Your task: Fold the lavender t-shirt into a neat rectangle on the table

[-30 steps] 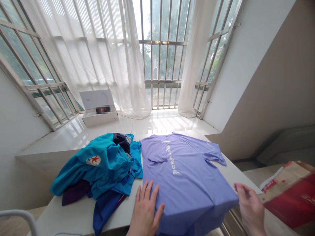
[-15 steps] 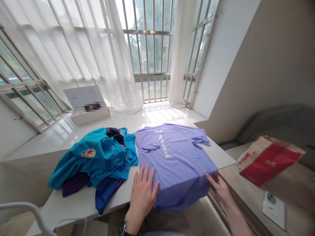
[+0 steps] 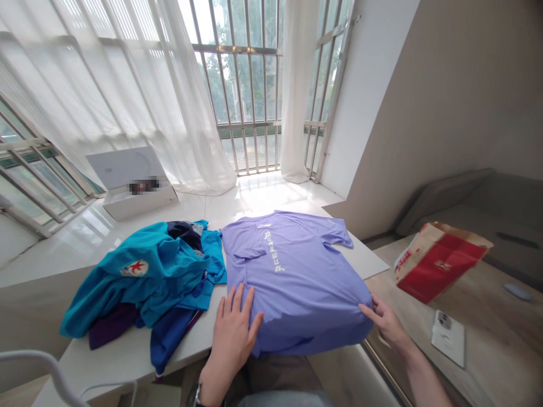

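Note:
A lavender T-shirt (image 3: pixel 297 271) with white lettering lies spread on the white table (image 3: pixel 199 345), its lower edge hanging over the near side. My left hand (image 3: pixel 235 322) rests flat on the shirt's lower left side, fingers spread. At the lower right corner, my right hand (image 3: pixel 384 316) pinches the shirt's edge between thumb and fingers. Left of the shirt sits a heap of clothes: a teal garment (image 3: pixel 156 254) with a red star patch, with dark blue and purple cloth beneath it.
An open white box (image 3: pixel 139 200) stands on the sill at the back left, near sheer curtains and window bars. On the right, a red and tan paper bag (image 3: pixel 441 263) and a white phone (image 3: pixel 448 338) lie on a lower surface. A pale curved tube (image 3: pixel 46 362) crosses the lower left.
The view has turned slightly right, so things sit further left. My right hand has drawn the shirt's lower right corner outward a little; my left hand stays on the cloth.

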Tool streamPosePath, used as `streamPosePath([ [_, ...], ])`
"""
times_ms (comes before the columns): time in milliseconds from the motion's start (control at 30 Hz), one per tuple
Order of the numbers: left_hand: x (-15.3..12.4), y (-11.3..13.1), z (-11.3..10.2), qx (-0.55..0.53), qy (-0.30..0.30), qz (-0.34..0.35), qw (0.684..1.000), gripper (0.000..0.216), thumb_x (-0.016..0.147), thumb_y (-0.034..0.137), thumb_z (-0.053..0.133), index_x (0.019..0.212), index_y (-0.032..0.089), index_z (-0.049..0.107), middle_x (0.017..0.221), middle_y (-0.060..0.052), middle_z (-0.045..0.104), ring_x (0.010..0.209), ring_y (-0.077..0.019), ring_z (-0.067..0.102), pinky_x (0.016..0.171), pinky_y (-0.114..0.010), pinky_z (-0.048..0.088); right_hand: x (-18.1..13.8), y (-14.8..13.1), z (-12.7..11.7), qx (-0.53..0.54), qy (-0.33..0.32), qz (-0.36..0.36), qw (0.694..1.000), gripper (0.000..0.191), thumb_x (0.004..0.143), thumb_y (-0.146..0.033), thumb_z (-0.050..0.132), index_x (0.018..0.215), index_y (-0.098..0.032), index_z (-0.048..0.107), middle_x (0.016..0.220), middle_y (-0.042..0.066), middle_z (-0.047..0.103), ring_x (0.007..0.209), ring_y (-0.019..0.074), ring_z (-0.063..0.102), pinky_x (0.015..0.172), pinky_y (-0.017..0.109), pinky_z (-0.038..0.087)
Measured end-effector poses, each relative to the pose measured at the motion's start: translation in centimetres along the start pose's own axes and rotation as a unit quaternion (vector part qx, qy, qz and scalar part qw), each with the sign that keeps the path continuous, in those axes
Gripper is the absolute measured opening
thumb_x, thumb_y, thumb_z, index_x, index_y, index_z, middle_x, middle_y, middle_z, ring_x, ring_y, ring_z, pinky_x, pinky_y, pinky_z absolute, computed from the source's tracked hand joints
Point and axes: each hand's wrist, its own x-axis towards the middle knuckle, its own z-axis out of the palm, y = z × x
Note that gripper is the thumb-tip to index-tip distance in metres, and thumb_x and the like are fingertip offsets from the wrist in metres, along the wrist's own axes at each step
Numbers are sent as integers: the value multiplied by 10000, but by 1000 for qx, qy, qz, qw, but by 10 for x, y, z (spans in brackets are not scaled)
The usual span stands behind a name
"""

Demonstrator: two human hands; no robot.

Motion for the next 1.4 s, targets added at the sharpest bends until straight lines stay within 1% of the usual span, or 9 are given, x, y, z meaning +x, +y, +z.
streamPosePath([
  [200,25,3,-31,14,-57,4,998,427,935,425,503,1306,252,625,1289,-132,642,1165,-343,572,975,-515,437,-14,15,-1,-52,-1,37,998,491,530,-462,850,905,-173,723,911,91,776,883,302,716,873,463,562],
  [367,112,12,-47,-15,-65,48,997,371,955,443,480,1195,224,659,1135,-120,681,1100,-316,579,1022,-490,377,-15,37,-8,-122,-101,101,982,283,563,-382,756,735,-157,749,766,80,769,739,296,705,791,463,564],
  [567,223,17,2,-37,-87,6,996,539,964,504,428,1419,220,479,1502,-154,433,1401,-379,305,1110,-577,247,-16,67,-17,-146,-127,96,976,250,570,-343,663,740,-181,748,780,26,765,778,264,687,846,459,540],
  [700,237,6,44,-63,-159,-33,985,659,964,622,308,1519,268,326,1607,-143,267,1451,-433,184,1082,-712,153,-29,87,-24,-142,-90,99,981,160,559,-358,658,594,-203,673,596,-13,693,627,237,651,699,427,556],
  [833,233,-4,65,-72,-146,-35,986,694,959,664,221,1542,292,279,1630,-120,222,1479,-414,120,1101,-716,95,-35,91,-44,-182,-5,92,979,180,559,-383,652,498,-215,628,449,-33,590,472,204,574,573,376,522],
  [967,237,-8,68,-77,-142,-40,986,690,959,659,223,1540,295,292,1629,-114,227,1480,-415,116,1101,-727,81,-22,59,-65,-219,93,73,968,208,525,-419,669,562,-214,680,510,0,657,524,242,622,588,395,526],
  [1133,241,-10,67,-84,-144,-47,985,690,957,654,234,1539,289,299,1628,-114,231,1480,-416,114,1104,-727,75,26,-25,-66,-154,249,4,956,387,542,-518,721,724,-177,692,598,44,687,569,214,637,562,342,530],
  [1300,236,-9,66,-92,-128,-53,986,686,956,645,241,1534,283,314,1627,-112,239,1483,-409,118,1118,-706,66,111,-101,-42,-280,249,-67,925,420,770,-546,548,883,-160,668,794,102,735,693,202,677,626,309,543],
  [1400,234,-8,65,-99,-117,-57,987,677,956,636,255,1527,280,329,1622,-113,255,1480,-406,133,1123,-698,60,164,-122,-26,-346,231,-56,908,294,752,-463,595,785,-182,678,805,109,741,787,247,688,704,336,525],
])
